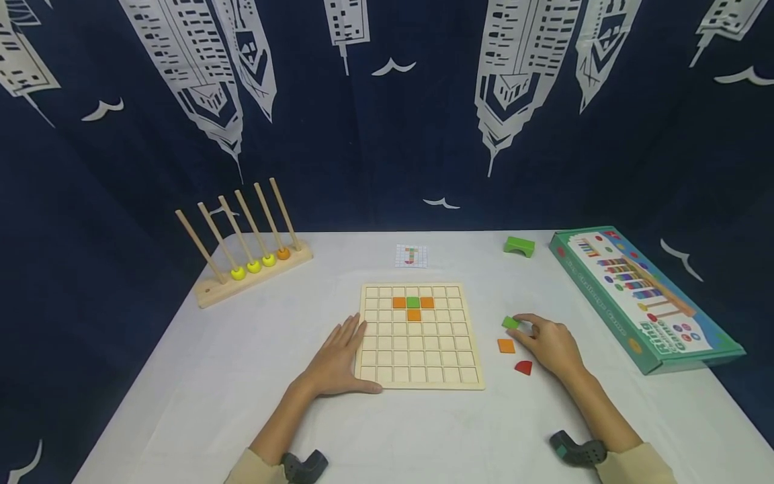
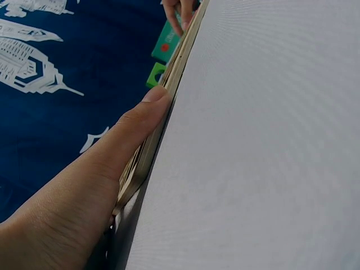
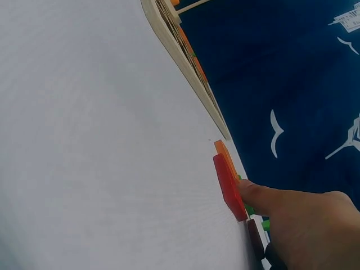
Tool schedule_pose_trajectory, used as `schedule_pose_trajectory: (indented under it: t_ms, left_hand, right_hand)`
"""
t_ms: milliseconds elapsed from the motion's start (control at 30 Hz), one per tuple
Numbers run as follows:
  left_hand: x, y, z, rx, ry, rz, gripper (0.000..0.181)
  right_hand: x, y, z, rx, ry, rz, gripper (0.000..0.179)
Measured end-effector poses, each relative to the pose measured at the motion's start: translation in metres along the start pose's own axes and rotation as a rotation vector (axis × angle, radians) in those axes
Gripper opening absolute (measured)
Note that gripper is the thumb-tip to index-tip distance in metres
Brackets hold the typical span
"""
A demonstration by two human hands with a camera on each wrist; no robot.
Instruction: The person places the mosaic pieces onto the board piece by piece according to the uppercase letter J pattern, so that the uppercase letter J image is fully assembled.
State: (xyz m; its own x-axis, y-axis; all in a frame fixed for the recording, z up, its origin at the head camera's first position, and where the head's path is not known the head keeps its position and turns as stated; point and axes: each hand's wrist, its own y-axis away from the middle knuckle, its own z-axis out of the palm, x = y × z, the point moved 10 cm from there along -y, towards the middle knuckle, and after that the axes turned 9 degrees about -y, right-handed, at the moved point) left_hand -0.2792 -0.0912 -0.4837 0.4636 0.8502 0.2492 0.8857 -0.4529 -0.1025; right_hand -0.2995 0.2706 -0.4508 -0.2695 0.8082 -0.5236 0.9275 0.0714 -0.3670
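A wooden grid board (image 1: 423, 359) lies flat on the white table, three orange squares and one green square set in its upper rows. My left hand (image 1: 335, 363) rests at the board's lower left corner, fingers straight along the left edge and thumb along the near edge; the left wrist view shows that thumb (image 2: 132, 126) against the rim. Right of the board, my right hand (image 1: 550, 344) pinches a green square tile (image 1: 510, 323) between thumb and forefinger. Just nearer lie an orange square tile (image 1: 506, 345) and a red quarter-round tile (image 1: 523, 367).
Beyond the board lies a small pattern card (image 1: 411, 256). A wooden peg stand (image 1: 211, 294) with yellow and orange beads is at the far left. A green arch block (image 1: 519, 246) sits at the back right, beside a large green game box (image 1: 629, 323).
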Motion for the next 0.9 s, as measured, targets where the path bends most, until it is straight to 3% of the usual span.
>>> schedule_pose_trajectory:
  t_ms: [400,900]
  left_hand:
    - [0.001,-0.001,0.002,-0.025,0.004,-0.002,0.132]
    - [0.0,0.0,-0.001,-0.013,0.009,-0.007,0.13]
  right_hand:
    - [-0.014,-0.001,0.005,0.018,-0.048,-0.036,0.031]
    - [-0.084,-0.015,0.056,-0.112,-0.168,-0.15,0.034]
